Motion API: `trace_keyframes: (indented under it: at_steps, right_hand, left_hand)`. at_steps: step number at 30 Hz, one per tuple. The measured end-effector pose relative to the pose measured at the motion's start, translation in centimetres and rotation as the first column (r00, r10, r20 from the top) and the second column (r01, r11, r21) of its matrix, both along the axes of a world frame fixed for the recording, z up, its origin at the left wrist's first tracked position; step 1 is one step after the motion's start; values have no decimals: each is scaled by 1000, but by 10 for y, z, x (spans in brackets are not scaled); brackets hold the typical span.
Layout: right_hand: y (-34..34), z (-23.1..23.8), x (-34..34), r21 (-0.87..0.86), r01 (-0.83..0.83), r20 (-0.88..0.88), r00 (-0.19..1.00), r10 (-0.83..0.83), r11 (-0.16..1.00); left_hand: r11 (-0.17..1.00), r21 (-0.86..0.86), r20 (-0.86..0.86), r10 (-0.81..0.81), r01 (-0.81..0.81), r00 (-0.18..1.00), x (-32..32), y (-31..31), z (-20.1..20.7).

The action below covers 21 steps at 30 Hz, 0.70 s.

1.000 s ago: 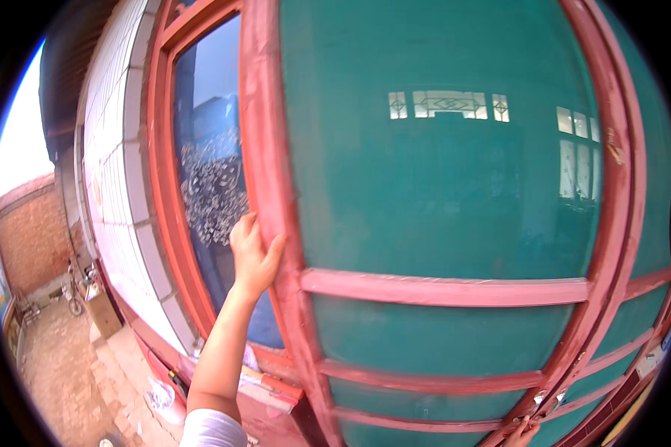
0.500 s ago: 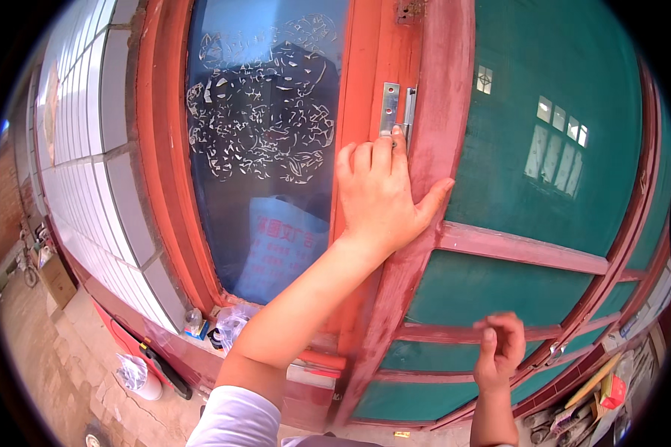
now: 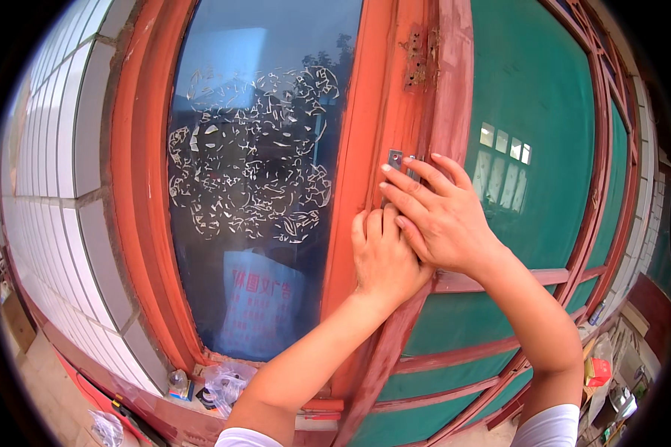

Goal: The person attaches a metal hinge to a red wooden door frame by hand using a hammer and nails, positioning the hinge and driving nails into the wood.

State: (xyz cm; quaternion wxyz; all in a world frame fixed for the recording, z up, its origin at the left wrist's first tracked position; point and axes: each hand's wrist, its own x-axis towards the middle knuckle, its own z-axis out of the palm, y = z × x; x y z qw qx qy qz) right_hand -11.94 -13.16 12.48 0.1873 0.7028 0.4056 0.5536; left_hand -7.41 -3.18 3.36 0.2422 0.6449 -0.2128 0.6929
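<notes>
A slim metal hinge [image 3: 395, 158] with screw holes stands upright on the orange-red window frame [image 3: 373, 97], beside the pinkish-red door-frame upright. Most of its length is hidden under my fingers. My left hand [image 3: 386, 257] presses against the frame at the hinge's lower end, its fingers bent and held together; its thumb is covered by my other hand. Over it lies my right hand [image 3: 449, 216], fingers stretched out and slightly apart, fingertips reaching the hinge's upper part. Whether the right fingers pinch anything cannot be seen.
Left of the frame is a dark glass pane [image 3: 253, 45] with white flaked marks. On the sill lie a clear plastic bag [image 3: 227, 384] and a small jar [image 3: 177, 383]. A green-panelled door [image 3: 529, 89] stands to the right, and clutter with a red box [image 3: 597, 371] beyond it.
My right hand has risen from the lower right onto the hinge, over my left hand. My left hand's fingers are now more bent. The view has shifted, so the hinge sits lower in the picture.
</notes>
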Motion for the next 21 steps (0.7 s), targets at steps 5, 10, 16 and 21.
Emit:
trace_keyframes:
  at_steps: [5,10,16,21]
  right_hand:
    - [-4,3,3,-43,23,11,1000,-22,999]
    - [-8,2,6,-42,35,30,999,-34,999]
    - [-9,1,12,-30,0,41,999,1,1000]
    - [-11,3,10,-33,46,24,999,-45,998]
  left_hand:
    - [997,-48,-5,-52,52,999,-6,0,3]
    - [998,-37,14,-50,50,999,0,-5,1]
    - [1000,-12,5,-26,26,1000,6,-6,0]
    - [999,-11,23,-31,31,999,5,-8,2]
